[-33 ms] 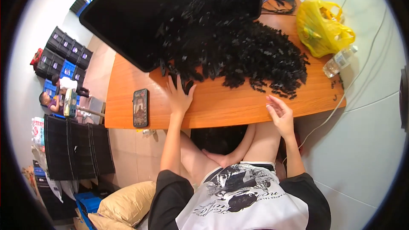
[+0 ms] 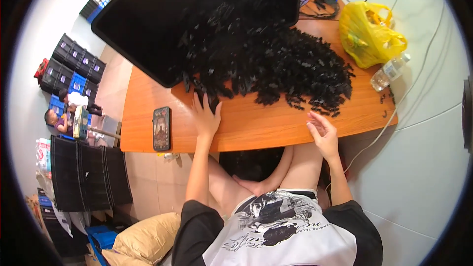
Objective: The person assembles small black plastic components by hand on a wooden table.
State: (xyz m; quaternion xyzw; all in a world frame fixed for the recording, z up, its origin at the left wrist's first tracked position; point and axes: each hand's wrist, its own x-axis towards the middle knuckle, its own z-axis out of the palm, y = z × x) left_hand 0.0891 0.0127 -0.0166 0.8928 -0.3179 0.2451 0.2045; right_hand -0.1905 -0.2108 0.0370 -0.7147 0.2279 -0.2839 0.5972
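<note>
A large heap of small black plastic-looking pieces [image 2: 295, 66] spreads over the wooden table [image 2: 256, 128], spilling from a tilted black tray [image 2: 143, 34]; the kind of piece is too small to make out. At the heap's near left edge my left hand [image 2: 207, 120] lies on the table with its fingers stretched forward. Black pieces show between its thumb and forefinger, touched but not plainly gripped. My right hand [image 2: 323, 132] hovers by the table's front edge, near the heap's right end. Its fingers are loosely bent, thumb apart, and nothing shows in them.
A phone [image 2: 161, 128] lies left of my left hand. A yellow plastic bag [image 2: 367, 34] and a clear bottle [image 2: 389, 72] stand at the right, near a cable and the wall. Black crates [image 2: 81, 51] and two people [image 2: 64, 113] are off to the left.
My left hand's thumb and fingers have drawn closer together around the black pieces. My right hand stays nearly in place. The whole view has shifted slightly.
</note>
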